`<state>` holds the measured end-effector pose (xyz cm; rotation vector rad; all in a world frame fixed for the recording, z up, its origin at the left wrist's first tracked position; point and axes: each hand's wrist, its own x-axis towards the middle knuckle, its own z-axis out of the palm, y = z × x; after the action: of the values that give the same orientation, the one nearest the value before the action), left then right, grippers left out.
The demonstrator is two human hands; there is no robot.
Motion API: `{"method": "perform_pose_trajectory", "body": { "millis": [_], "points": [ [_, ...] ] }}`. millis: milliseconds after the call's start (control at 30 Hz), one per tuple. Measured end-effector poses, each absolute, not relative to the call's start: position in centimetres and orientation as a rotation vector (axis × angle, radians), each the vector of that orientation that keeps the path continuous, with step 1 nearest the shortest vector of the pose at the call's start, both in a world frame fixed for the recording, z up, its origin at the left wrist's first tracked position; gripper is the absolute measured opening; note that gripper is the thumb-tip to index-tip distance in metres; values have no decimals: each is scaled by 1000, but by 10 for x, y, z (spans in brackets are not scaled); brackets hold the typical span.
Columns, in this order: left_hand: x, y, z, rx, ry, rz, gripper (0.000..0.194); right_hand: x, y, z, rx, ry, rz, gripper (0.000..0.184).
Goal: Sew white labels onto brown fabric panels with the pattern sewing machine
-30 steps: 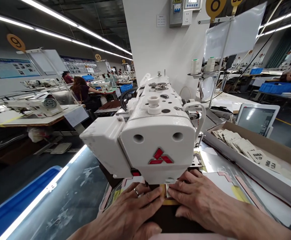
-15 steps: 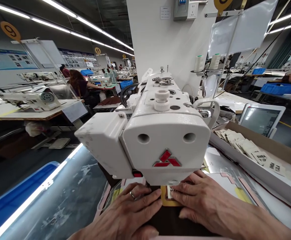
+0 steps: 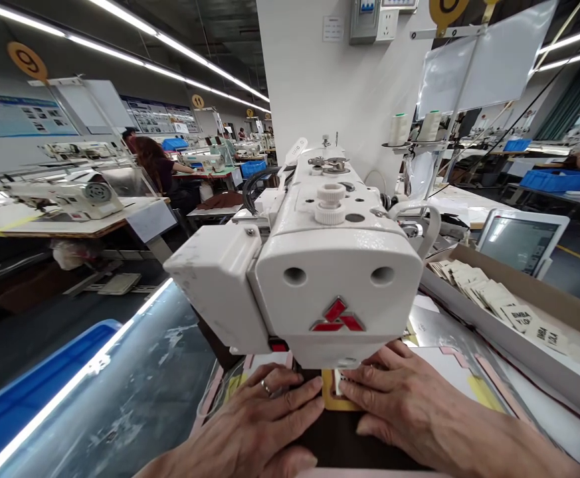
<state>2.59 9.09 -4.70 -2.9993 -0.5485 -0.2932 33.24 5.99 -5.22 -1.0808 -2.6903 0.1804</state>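
The white head of a Mitsubishi industrial sewing machine fills the middle of the view, and its needle area is hidden behind its front. Under it lies a dark brown leather-like piece with a yellow-edged patch and a small white label on top. My left hand, wearing a ring, presses flat on the piece at the left of the patch. My right hand presses flat at the right, its fingertips next to the white label.
A cardboard tray of cloth labels stands at the right, behind metal-topped work surface with pink-edged templates. A tablet stands beyond it. A blue-edged glossy table lies at the left. Other sewing stations and a seated co-worker fill the hall.
The view has swung slightly, shifting the machine head right and upward in the picture. The hands have drawn slightly apart, and more of the yellow-edged patch shows between them.
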Motion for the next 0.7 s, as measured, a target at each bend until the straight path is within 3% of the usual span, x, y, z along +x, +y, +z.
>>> {"method": "perform_pose_trajectory", "body": {
  "millis": [433,700],
  "points": [
    [25,93,-53,-3061,-556,-307,56,330,57,-54,-1157,-2726,298,42],
    [30,90,-40,-3022,-540,-332,50,325,59,-45,-1119,-2719,191,38]
  ]
}}
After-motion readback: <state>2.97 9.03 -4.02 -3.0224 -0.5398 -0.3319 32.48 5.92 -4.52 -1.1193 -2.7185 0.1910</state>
